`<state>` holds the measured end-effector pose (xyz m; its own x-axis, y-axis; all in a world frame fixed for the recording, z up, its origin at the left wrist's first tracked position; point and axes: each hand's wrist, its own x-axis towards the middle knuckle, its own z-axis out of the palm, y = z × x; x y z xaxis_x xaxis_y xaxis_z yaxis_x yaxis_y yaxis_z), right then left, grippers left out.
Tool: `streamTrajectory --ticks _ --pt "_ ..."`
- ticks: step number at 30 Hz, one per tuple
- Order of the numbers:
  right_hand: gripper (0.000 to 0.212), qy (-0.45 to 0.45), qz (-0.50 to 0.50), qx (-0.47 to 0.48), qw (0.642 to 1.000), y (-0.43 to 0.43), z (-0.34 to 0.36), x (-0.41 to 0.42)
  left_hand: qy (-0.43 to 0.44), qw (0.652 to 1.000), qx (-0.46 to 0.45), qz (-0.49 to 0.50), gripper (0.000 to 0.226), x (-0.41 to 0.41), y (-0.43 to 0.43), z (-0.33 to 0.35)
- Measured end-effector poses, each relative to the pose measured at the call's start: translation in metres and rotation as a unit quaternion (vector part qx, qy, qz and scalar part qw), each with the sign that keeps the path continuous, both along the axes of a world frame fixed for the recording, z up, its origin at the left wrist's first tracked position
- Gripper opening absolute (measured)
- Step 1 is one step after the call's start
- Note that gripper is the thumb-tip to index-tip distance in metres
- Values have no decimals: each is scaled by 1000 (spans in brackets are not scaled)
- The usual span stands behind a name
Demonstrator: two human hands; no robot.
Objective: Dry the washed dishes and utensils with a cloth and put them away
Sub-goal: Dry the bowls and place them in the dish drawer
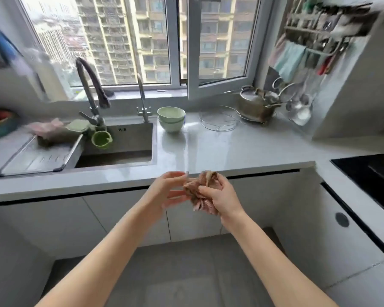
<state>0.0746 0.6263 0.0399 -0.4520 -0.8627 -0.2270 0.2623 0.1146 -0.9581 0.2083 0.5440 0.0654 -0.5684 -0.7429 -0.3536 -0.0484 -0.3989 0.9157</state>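
Observation:
A crumpled pinkish-brown cloth (197, 188) is bunched in front of the counter's front edge, gripped by my right hand (220, 196). My left hand (167, 189) is beside it with fingers extended, its fingertips touching the cloth's left side. Two pale green bowls (171, 118) stand stacked on the grey counter (242, 147) to the right of the sink (120, 149). A green cup (101, 140) hangs at the sink's left side. A steel pot with a lid (256, 104) sits at the back right.
A wire rack (218, 118) lies next to the pot. A drain tray (38, 156) spans the sink's left part, with a pink cloth (46, 127) behind it. Two taps (91, 96) rise behind the sink. Utensils hang on a wall rack (319, 41). A black hob (372, 173) is at right.

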Motion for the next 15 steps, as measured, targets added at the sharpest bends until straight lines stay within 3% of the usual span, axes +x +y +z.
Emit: streamTrajectory --ticks 5,8,11,15 --pt "46 -26 102 17 994 -82 8 10 5 997 -64 36 44 2 -73 -8" --pt "30 -38 283 13 958 -136 9 7 -12 985 -132 107 18 -2 -117 -15" --pt "25 -143 374 30 916 -191 3 8 -16 982 -144 124 17 -5 -169 -29" --pt "26 -287 384 112 871 -270 -19 7 -92 984 -149 47 31 -14 -256 -52"
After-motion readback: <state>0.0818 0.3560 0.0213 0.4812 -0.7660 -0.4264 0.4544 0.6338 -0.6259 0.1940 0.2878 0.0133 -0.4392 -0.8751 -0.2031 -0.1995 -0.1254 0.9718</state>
